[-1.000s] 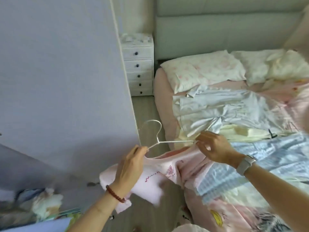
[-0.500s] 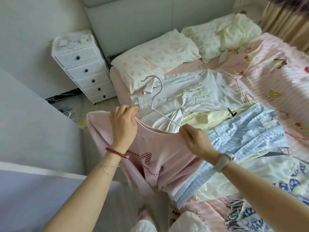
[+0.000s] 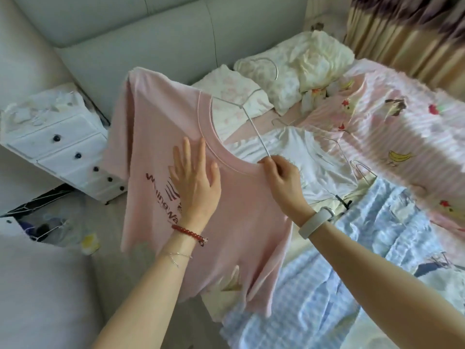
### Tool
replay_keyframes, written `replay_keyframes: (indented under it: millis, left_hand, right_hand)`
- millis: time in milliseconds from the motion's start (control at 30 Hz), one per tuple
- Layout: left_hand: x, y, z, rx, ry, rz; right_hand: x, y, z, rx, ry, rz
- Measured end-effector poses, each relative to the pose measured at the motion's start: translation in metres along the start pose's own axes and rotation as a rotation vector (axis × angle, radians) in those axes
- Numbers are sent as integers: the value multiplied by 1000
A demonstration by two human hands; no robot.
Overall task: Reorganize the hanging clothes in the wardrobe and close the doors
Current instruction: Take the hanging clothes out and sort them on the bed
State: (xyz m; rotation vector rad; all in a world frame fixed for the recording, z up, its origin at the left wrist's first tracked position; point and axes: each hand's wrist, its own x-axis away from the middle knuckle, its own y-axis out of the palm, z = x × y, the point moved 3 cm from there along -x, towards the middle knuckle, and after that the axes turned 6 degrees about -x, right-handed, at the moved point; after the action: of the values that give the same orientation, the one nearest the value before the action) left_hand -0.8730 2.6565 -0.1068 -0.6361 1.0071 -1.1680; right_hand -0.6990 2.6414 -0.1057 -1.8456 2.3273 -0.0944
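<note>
A pink T-shirt [image 3: 156, 137] with dark red print hangs spread out in front of me on a thin white wire hanger [image 3: 254, 122], whose hook rises past the neckline. My left hand [image 3: 193, 177] lies flat on the shirt's chest with straight fingers, just below the collar. My right hand [image 3: 281, 172] pinches the hanger's right arm where it enters the shirt's shoulder. The hanger's left arm is hidden inside the shirt.
The bed [image 3: 392, 127] at the right carries a white shirt [image 3: 302, 157], a blue checked garment [image 3: 352, 248], loose wire hangers [image 3: 362, 170] and pillows [image 3: 289, 74]. A white drawer chest [image 3: 63, 147] stands at the left. Clutter lies on the floor [image 3: 57, 230] below it.
The pink shirt has gone from bunched to spread out flat on the hanger. My left hand let go of the collar and now lies open on the chest. The view swung toward the bed.
</note>
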Motion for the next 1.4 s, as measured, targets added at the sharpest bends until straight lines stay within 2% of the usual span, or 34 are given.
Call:
replay_keyframes:
  millis: [167, 400, 700, 900, 1067, 1300, 1400]
  left_hand:
    - [-59, 86, 5, -36, 43, -239]
    - [-73, 216, 23, -94, 122, -544]
    - [-46, 344, 50, -209, 253, -721]
    - [-18, 424, 42, -362, 280, -872]
    - [-2, 451, 30, -481, 303, -809]
    - [-7, 453, 27, -468, 318, -941]
    - [-12, 433, 27, -338, 270, -966]
  right_hand:
    - [-80, -22, 53, 36, 120, 181]
    - [-155, -102, 165, 205, 246, 336]
    - [-225, -227, 280, 622, 364, 371]
    - [-239, -236, 352, 820, 462, 290]
    - [-227, -224, 390, 1113, 427, 245]
    - [-187, -202, 383, 1183, 432, 0]
    - [-162, -187, 357, 1150, 364, -18]
